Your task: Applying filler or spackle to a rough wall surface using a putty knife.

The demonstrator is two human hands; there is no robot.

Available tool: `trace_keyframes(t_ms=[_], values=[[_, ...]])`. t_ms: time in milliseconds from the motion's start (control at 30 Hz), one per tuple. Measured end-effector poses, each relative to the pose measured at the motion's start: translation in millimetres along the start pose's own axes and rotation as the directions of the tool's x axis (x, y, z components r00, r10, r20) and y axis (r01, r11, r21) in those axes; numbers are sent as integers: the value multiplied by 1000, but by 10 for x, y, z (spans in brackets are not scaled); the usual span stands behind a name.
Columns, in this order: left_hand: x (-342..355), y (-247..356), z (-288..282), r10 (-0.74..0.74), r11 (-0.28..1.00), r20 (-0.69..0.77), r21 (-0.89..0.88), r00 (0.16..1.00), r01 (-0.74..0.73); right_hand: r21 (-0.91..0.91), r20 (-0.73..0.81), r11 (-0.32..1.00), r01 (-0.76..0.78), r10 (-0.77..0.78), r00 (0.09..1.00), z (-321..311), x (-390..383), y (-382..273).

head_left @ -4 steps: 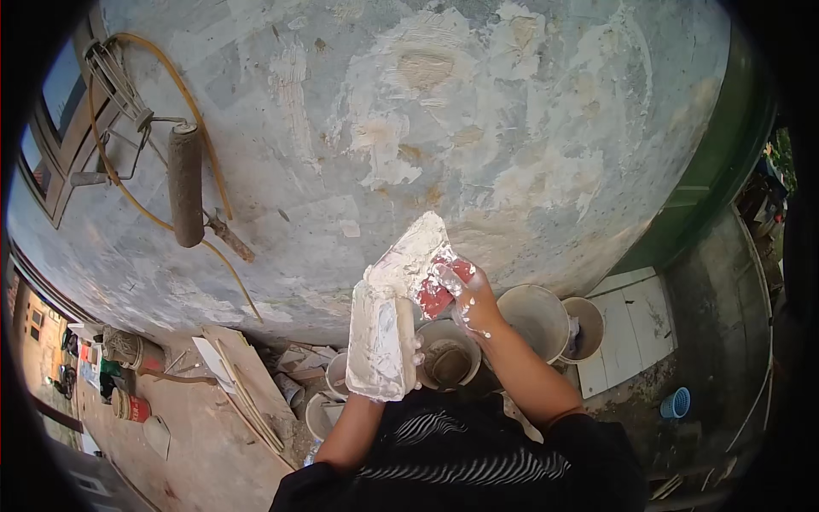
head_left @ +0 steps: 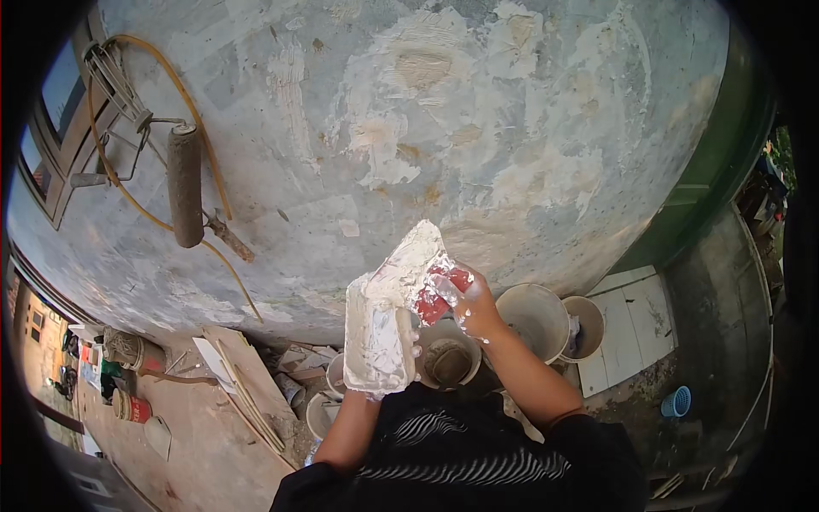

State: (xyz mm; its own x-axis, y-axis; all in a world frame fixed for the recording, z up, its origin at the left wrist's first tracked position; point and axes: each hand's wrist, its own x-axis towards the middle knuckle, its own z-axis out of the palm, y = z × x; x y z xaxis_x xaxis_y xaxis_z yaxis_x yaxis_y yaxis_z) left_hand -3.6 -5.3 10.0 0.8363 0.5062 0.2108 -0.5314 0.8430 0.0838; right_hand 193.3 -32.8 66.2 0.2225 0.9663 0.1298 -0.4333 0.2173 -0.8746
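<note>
1. The wall (head_left: pixel 512 205) rises ahead of both sets of fingers. I judge the work part done: pale patches (head_left: pixel 424 66) cover much of its middle, beyond the fingertips, while grey surface shows between and around them and looks left uncoated.
2. Sideways edges lie well apart from my fingers: the green door frame (head_left: pixel 674 213) far to the right, a hanging paint roller (head_left: pixel 185 183) off to the left. Between them I read the wall face as open room.
3. Lower down I have less slack. A large pale bucket (head_left: pixel 533 320) stands below and right of the right fingers, and a bucket with brown contents (head_left: pixel 473 346) sits beneath, between the two hands.
4. The tray (head_left: pixel 351 333), smeared white inside, rests on the left hand (head_left: pixel 416 345). Its fingertips curl up the right side, holding it; the palm is hidden.
5. The spreader (head_left: pixel 418 256) slants away from the right hand (head_left: pixel 478 303), whose fingers are closed around its red end. Its blade overlaps the tray's far right corner in my view; I can't tell whether they touch.
6. Paste thickly coats that blade, so I judge this load unapplied.
</note>
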Motion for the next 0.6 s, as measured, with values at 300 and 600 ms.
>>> trace_keyframes(t_ms=[300, 600], values=[[-95, 68, -20, 388, 905, -321, 313, 864, -290, -342, 102, 938, 50, -16, 995, -128, -177, 15], [-176, 161, -195, 600, 705, -337, 652, 725, -279, 117, 84, 942, -314, 306, 948, -302, -234, 171]])
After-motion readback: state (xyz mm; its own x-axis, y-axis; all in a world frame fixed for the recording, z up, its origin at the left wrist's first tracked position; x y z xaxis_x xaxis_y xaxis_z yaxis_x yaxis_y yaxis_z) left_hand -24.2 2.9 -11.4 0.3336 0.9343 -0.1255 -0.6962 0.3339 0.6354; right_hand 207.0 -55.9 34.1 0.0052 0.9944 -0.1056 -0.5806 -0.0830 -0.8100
